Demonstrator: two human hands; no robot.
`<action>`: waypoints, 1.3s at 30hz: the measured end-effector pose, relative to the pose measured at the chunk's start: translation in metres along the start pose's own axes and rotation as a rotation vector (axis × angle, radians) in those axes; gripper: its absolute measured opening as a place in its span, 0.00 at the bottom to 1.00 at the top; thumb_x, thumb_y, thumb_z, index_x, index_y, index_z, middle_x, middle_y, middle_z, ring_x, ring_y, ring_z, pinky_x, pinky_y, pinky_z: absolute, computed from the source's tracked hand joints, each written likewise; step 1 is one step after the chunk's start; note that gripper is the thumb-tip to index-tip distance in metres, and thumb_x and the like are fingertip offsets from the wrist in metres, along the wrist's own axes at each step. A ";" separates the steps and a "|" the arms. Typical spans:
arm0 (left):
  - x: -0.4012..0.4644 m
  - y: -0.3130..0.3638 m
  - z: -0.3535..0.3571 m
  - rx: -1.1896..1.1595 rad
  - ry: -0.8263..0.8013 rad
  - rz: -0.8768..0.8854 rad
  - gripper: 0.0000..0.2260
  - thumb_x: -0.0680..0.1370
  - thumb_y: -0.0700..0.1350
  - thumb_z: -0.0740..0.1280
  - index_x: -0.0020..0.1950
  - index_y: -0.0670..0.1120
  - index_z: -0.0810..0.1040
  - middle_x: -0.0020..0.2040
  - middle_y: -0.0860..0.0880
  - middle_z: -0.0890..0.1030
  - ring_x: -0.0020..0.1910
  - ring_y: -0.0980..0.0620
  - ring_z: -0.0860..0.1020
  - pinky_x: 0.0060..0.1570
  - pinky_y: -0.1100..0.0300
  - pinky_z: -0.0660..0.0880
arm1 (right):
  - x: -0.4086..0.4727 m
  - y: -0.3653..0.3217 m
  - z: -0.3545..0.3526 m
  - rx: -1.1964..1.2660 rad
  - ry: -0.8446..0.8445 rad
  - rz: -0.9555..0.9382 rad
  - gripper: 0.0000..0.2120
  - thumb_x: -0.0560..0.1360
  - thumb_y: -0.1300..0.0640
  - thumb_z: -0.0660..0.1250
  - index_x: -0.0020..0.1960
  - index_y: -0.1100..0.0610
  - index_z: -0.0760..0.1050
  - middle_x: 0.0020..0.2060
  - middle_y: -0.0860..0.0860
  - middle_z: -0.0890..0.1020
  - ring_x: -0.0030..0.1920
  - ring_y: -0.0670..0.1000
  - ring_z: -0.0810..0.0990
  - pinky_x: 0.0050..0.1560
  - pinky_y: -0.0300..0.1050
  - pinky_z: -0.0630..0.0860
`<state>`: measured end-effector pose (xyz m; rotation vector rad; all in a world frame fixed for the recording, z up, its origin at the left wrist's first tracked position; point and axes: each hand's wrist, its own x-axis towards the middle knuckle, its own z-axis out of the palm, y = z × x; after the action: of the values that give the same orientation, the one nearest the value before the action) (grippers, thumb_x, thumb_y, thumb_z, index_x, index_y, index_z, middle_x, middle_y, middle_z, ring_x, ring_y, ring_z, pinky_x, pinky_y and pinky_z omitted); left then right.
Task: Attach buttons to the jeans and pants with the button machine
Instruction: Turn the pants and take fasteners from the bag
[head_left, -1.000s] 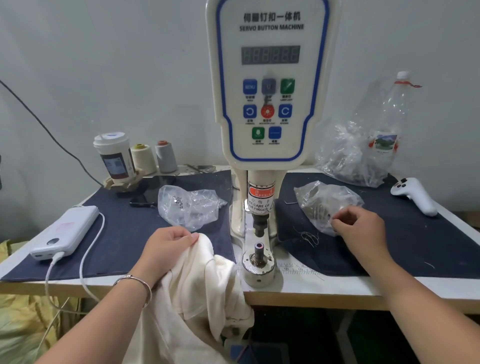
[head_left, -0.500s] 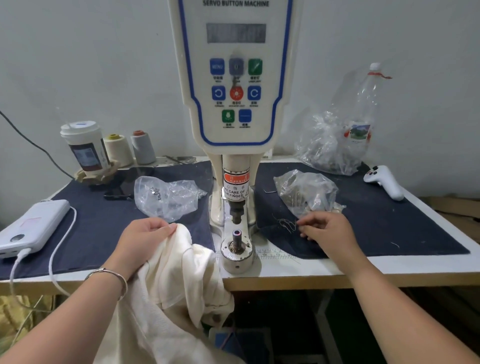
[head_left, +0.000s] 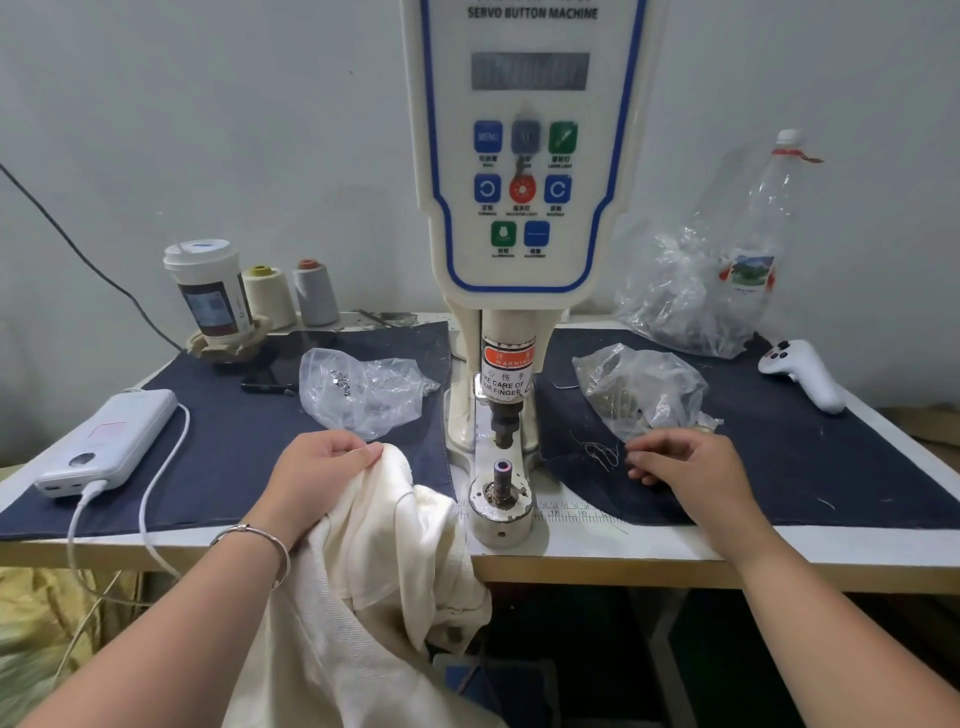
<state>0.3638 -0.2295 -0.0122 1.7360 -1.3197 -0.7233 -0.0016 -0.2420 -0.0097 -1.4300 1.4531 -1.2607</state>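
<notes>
Our left hand pinches the cream pants at the surface edge, left of the button machine. Our right hand hovers, fingers loosely curled, holding nothing we can see.

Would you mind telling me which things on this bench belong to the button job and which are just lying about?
In use:
- servo button machine
- cream pants, gripped by the left hand
- right hand, beside the right plastic bag
- left plastic bag of small metal parts

Lying about:
- power bank
- lidded cup
- two thread cones
- phone
- plastic bottle
- white controller
</notes>
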 end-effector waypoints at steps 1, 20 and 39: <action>-0.001 0.001 0.000 0.001 -0.003 -0.003 0.18 0.76 0.48 0.72 0.25 0.53 0.78 0.23 0.59 0.72 0.31 0.56 0.70 0.36 0.60 0.67 | 0.000 -0.001 0.000 -0.013 -0.009 0.009 0.06 0.73 0.69 0.71 0.42 0.60 0.83 0.31 0.54 0.84 0.30 0.45 0.80 0.34 0.34 0.76; -0.003 0.002 0.000 -0.011 0.017 -0.001 0.19 0.76 0.47 0.72 0.25 0.52 0.78 0.24 0.59 0.73 0.31 0.56 0.71 0.36 0.62 0.67 | -0.038 -0.078 0.073 0.370 -0.242 0.148 0.06 0.68 0.71 0.73 0.39 0.62 0.84 0.36 0.60 0.85 0.33 0.50 0.83 0.33 0.35 0.77; -0.004 0.004 0.000 -0.008 0.005 0.001 0.16 0.76 0.47 0.72 0.29 0.49 0.77 0.23 0.59 0.71 0.31 0.56 0.69 0.35 0.62 0.66 | -0.044 -0.087 0.078 0.718 -0.300 0.542 0.04 0.72 0.72 0.65 0.43 0.66 0.77 0.38 0.62 0.84 0.26 0.45 0.77 0.22 0.32 0.71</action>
<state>0.3611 -0.2264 -0.0092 1.7300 -1.3125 -0.7224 0.1017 -0.2017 0.0482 -0.6447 0.9385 -1.0058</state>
